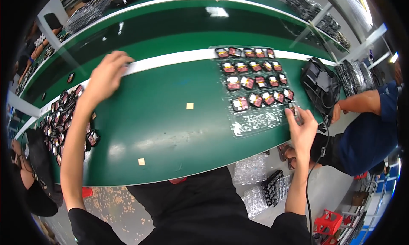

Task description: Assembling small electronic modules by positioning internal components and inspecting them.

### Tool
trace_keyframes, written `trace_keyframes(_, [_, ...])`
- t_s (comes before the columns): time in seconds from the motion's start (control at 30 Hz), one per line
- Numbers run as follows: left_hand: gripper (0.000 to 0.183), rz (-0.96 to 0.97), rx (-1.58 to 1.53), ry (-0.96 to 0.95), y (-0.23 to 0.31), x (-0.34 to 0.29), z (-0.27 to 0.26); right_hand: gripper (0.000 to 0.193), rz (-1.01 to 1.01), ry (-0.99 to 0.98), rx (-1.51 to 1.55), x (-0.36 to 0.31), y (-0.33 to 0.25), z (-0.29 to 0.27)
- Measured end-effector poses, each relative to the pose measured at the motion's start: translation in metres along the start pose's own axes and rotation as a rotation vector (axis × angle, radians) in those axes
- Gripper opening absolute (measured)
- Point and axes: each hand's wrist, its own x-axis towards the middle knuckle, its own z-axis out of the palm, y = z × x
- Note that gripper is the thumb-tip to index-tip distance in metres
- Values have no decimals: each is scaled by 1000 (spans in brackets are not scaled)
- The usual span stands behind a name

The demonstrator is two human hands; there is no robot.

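A factory line – green conveyor belt (170, 113), trays of small parts (255, 87), seated workers

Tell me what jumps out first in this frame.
The broad green conveyor belt fills the view. On it to the right lies a clear plastic blister tray with rows of small red-and-white parts, its nearest row empty. The right hand holds a small part at the tray's near right corner, while the left hand reaches out to the belt's white stripe.
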Motion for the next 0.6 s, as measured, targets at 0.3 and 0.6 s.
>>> trace_keyframes(0.3, [40,226,-97,-69,84,-51,12,26,-42,-310,634,-16,-119,29])
trace_keyframes(0.6, [68,147,-342,-202,56,-77,-4,17,-470,-592,789,-23,-228,89])
